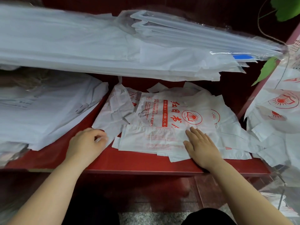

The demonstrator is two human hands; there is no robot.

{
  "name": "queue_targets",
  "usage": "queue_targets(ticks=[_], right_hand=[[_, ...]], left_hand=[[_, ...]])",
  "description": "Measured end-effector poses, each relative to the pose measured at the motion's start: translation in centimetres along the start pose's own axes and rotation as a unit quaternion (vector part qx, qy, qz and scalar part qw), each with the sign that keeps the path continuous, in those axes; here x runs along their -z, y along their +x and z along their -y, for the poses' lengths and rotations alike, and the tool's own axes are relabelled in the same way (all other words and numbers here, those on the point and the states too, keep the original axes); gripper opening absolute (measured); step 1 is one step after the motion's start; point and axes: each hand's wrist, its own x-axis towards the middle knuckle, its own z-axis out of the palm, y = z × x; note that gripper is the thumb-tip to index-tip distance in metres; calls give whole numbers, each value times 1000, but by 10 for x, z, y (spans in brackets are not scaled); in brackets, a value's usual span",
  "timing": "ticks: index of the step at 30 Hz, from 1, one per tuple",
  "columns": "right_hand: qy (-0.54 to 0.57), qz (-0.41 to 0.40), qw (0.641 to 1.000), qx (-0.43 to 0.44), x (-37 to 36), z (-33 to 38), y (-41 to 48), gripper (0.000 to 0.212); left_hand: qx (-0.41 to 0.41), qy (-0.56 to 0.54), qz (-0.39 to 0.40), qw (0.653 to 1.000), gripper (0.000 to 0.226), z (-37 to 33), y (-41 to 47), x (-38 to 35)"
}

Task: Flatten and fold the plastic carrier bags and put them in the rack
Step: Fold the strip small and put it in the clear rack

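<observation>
Pressing flat right hand (201,146) on white red-printed plastic carrier bag (154,138) lying along front edge of red desk (138,164); left hand (87,143) pinching its left corner.

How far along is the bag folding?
Looks done: flat white stacks lie on the red rack. In hand: right hand presses the printed bag, its near edge folded over; left hand pinches its left edge. Left: loose printed bags at right.

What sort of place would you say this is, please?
Probably a shop's stock shelving, perhaps a bookshop's: red shelf boards hold thick stacks of plain white bags, and the carrier bags being folded carry a red open-book logo with printed lettering.
</observation>
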Motion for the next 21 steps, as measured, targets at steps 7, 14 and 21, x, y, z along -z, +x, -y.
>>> queue_targets(ticks=[7, 14, 21], right_hand=[[6, -6, 1000, 2, 0, 1, -1, 50], [12, -14, 1000, 7, 0, 1, -1, 50], [17, -20, 1000, 15, -1, -1, -1, 49]], left_hand=[[-25, 88, 50, 995, 31, -9, 1, -4], [-7, 63, 47, 997, 9, -19, 10, -13], [-66, -12, 121, 990, 28, -22, 24, -8]])
